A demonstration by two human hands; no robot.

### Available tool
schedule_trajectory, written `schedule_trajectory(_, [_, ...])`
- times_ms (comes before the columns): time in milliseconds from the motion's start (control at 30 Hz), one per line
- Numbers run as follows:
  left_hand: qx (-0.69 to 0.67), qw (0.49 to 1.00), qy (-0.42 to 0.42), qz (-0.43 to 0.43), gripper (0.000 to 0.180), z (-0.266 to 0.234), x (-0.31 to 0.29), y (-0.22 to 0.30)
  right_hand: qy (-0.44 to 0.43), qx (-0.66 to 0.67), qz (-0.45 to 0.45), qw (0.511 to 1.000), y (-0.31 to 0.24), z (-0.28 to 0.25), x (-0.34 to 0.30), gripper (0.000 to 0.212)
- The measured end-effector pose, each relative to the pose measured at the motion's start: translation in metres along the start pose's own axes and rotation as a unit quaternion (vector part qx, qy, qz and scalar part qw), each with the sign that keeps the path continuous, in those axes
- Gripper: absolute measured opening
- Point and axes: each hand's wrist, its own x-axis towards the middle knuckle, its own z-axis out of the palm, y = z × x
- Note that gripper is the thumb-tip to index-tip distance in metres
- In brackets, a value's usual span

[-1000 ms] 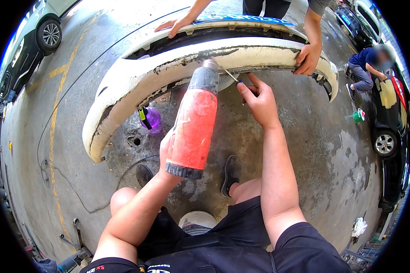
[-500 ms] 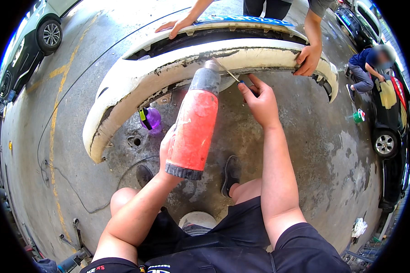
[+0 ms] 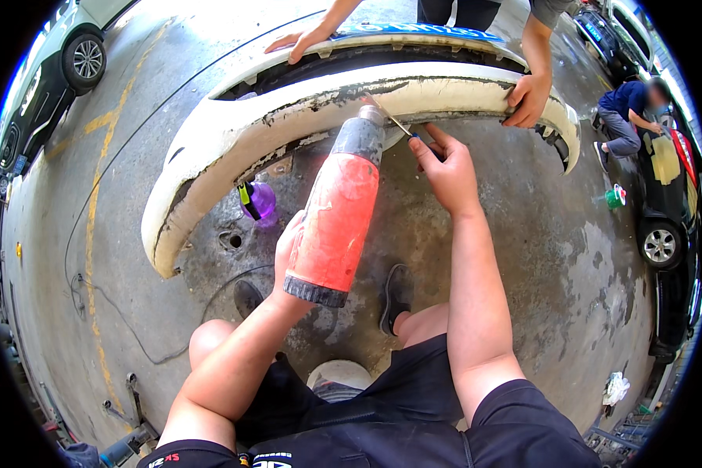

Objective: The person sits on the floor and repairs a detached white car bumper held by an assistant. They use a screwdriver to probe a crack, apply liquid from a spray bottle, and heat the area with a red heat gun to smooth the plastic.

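My left hand is closed around a red heat gun, the fingers mostly hidden behind its body, while my right hand pinches the handle of a slim metal-shafted tool between thumb and fingers. Both point at a scuffed white bumper spanning the space before me in a vehicle workshop. The tool's tip reaches the dark, worn strip near the bumper's middle, just beyond the gun's nozzle; whether it touches, I cannot tell. Opposite, a co-worker lays one hand on the bumper's far edge and curls another hand over its near edge, toward the right end. The bumper looks light for its length, thin and apt to flex, its flaking coat brittle; its edges seem the surest hold. The gun appears rigid and bulky, best gripped well back from a probably hot nozzle. A purple bottle stands on the concrete floor by the bumper's near edge.
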Motion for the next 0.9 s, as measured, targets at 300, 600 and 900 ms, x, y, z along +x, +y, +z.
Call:
schedule_trajectory(300, [0.292,0.954,0.034,0.059,0.038,-0.129,0.012,-0.037,-0.031,-0.015,0.019,0.999,-0.022,0.002,0.003,0.079])
schedule_trajectory(600, [0.852,0.494,0.161,-0.070,0.047,-0.221,-0.004,-0.072,0.004,0.000,-0.009,1.000,0.006,-0.006,0.005,0.081])
schedule_trajectory(900, [0.863,0.431,0.223,-0.144,0.056,-0.318,-0.048,-0.241,0.017,-0.013,0.026,0.999,-0.015,-0.006,0.000,0.082])
